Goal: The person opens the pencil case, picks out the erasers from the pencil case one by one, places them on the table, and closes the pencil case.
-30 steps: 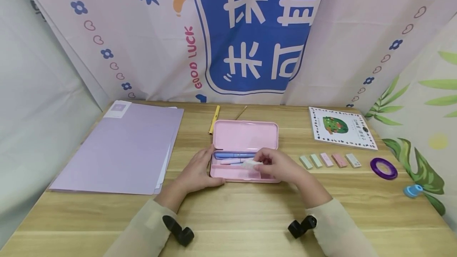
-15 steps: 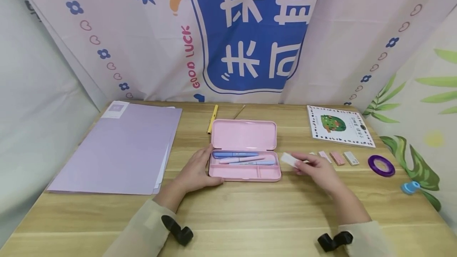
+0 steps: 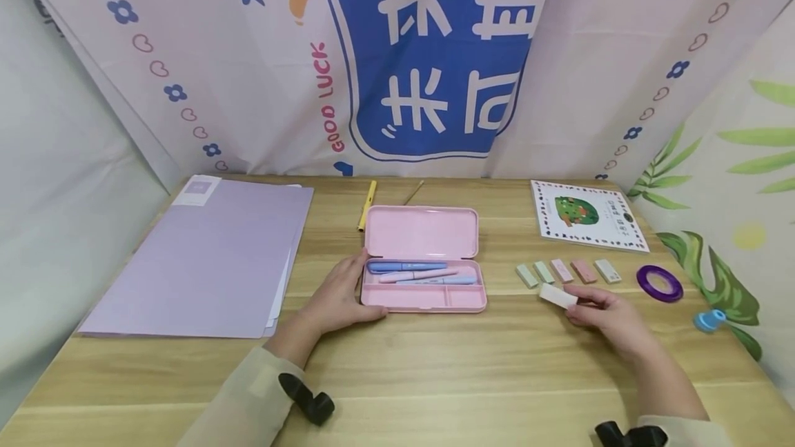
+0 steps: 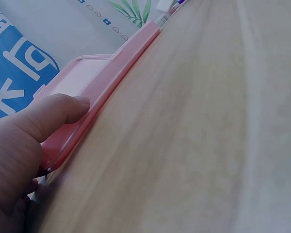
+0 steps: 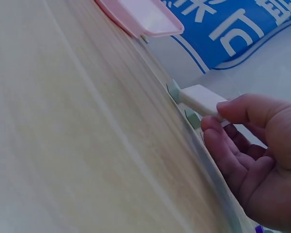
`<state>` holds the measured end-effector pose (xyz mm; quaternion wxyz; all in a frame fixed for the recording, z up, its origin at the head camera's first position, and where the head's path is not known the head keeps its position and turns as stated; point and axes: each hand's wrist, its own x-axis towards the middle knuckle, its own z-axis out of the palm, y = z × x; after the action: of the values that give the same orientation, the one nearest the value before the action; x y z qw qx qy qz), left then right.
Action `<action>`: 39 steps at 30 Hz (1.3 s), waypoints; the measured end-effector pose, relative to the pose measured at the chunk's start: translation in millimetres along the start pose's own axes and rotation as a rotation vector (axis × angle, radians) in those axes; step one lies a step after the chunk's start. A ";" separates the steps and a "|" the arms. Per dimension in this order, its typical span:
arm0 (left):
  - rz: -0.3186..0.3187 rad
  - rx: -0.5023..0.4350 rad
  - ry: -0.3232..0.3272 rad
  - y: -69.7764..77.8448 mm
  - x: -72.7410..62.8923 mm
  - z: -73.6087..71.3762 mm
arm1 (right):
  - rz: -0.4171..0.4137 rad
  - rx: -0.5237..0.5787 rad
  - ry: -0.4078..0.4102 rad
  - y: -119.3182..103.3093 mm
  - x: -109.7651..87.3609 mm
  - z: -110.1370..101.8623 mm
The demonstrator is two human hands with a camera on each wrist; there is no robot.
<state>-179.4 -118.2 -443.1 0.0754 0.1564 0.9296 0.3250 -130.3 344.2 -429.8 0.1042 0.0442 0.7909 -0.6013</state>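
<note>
A pink pencil case (image 3: pixel 422 232) lies with its lid folded back. Blue, pink and light-blue pens (image 3: pixel 406 267) fill its rear compartment; two smaller compartments in front hold nothing. My left hand (image 3: pixel 335 301) holds the left end of the case, the thumb (image 4: pixel 70 108) over the front rim and the other fingers along the left side. Between thumb and fingers my right hand (image 3: pixel 611 316) pinches a white eraser (image 5: pixel 201 98), just in front of a row of several small erasers (image 3: pixel 562 270) in green, pink, red and white.
A purple folder (image 3: pixel 205 261) with papers lies at left. Behind the case are a yellow pen (image 3: pixel 367 205) and a thin stick (image 3: pixel 413 192). To the right lie a white booklet (image 3: pixel 589 216), a purple ring-shaped roll (image 3: pixel 660 283) and a small blue piece (image 3: pixel 709 321).
My right hand has carried the white eraser from over the pencil case rightward to the row of erasers. My left hand stays at the case.
</note>
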 end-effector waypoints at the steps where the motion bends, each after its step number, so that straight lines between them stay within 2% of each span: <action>1: 0.000 0.000 0.000 -0.1 -0.1 -0.2 | 0.018 -0.048 0.005 0.3 -0.6 -1.7; 6: 0.003 0.003 -0.003 -0.4 -0.2 -0.6 | 0.068 -0.333 0.028 -1.7 -4.1 -3.7; 10: 0.003 0.001 -0.001 -0.8 0.0 -0.5 | 0.037 -0.507 0.060 -3.1 -5.2 -0.9; 14: -0.008 0.000 -0.007 -0.4 0.1 -0.8 | -0.026 -0.604 0.077 -2.3 -4.8 2.1; 20: -0.017 0.001 -0.009 0.3 0.3 -1.2 | -0.046 -0.624 0.068 -2.4 -5.0 5.0; 26: -0.009 -0.001 -0.004 0.0 0.4 -1.0 | 0.004 -0.620 0.066 -7.2 -4.9 4.8; 29: -0.010 -0.013 -0.003 0.1 0.3 -1.3 | -0.036 -0.617 0.092 -15.3 -1.1 9.2; 34: -0.009 -0.013 -0.002 -0.4 0.0 -1.6 | -0.147 -0.586 0.129 -39.1 20.2 29.0; 37: -0.001 -0.003 -0.004 -0.8 -0.3 -1.4 | -0.175 -0.575 0.120 -54.1 43.1 47.3; 39: 0.004 -0.003 -0.004 -0.7 -0.5 -1.4 | -0.176 -0.528 0.104 -63.8 60.9 60.7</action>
<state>-179.4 -119.7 -442.4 0.0771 0.1588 0.9286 0.3263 -195.2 265.0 -398.4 0.0185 -0.0225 0.9253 -0.3781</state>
